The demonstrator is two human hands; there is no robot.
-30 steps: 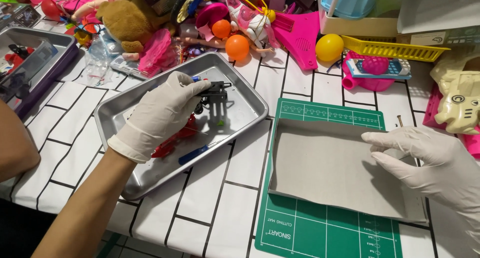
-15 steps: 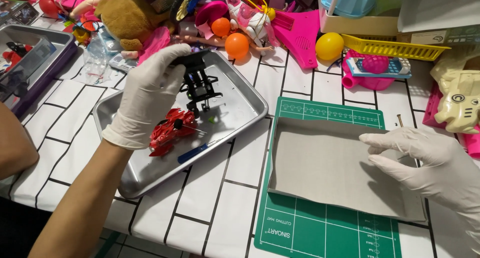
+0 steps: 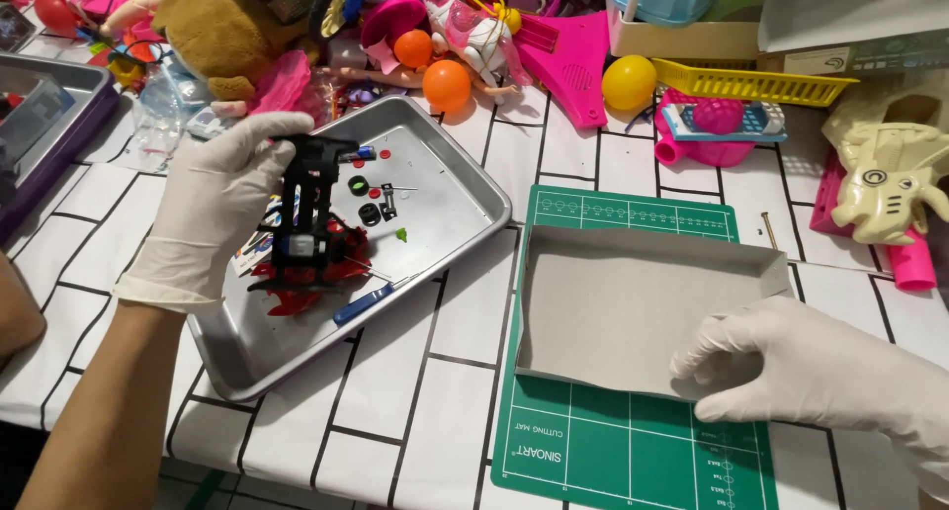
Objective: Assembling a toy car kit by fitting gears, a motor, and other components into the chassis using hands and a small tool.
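My left hand (image 3: 217, 209), in a white glove, holds a black toy car chassis (image 3: 308, 209) upright above a metal tray (image 3: 450, 209). In the tray lie a red toy car body (image 3: 314, 276), a blue-handled screwdriver (image 3: 362, 303), small black wheels (image 3: 368, 213) and tiny loose parts. My right hand (image 3: 811, 367), also gloved, rests fingers down on the near right edge of a shallow grey cardboard box (image 3: 623, 302). That box sits on a green cutting mat (image 3: 613, 451).
A heap of toys lines the back: a brown plush bear (image 3: 222, 36), orange balls (image 3: 445, 83), a yellow ball (image 3: 629, 81), pink plastic pieces (image 3: 571, 55), a cream toy gun (image 3: 890, 179). A purple-rimmed tray (image 3: 49, 115) stands at the far left. The tablecloth has a white brick pattern.
My left hand picked the black chassis out of the tray, lifted it and turned it upright. My right hand slid a little along the box's near edge.
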